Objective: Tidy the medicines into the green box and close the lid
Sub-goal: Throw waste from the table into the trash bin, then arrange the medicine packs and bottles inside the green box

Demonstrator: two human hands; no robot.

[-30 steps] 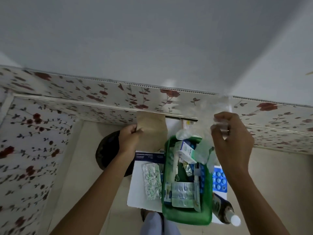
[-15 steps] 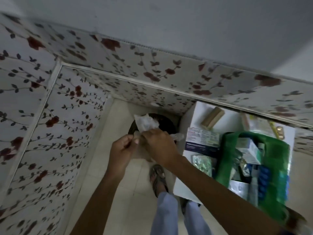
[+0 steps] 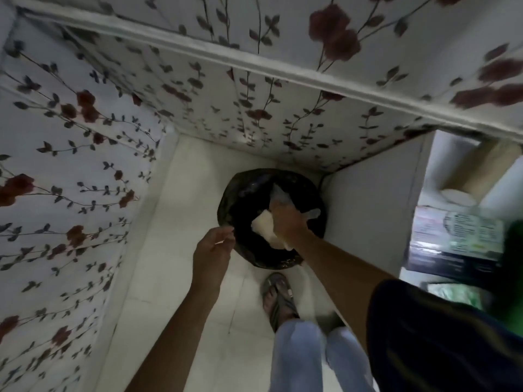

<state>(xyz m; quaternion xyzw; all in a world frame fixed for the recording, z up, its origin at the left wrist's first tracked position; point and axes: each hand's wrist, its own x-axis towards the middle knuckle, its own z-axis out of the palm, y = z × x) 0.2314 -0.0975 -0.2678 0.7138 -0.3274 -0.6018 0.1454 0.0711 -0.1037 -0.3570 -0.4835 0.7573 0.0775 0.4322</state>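
My right hand [image 3: 285, 222] over black bin [image 3: 240, 250], grip closed on clear wrapper [image 3: 278, 198]. My left hand [image 3: 212, 256] beside bin, grip open, empty. Green box [image 3: 513, 244] blurred on table [image 3: 370, 219], far right.

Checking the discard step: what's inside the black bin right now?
Inside the black-lined bin: white crumpled paper and clear plastic wrap, with the right hand reaching in over them. The rest is dark; anything under the hand and paper is hidden.
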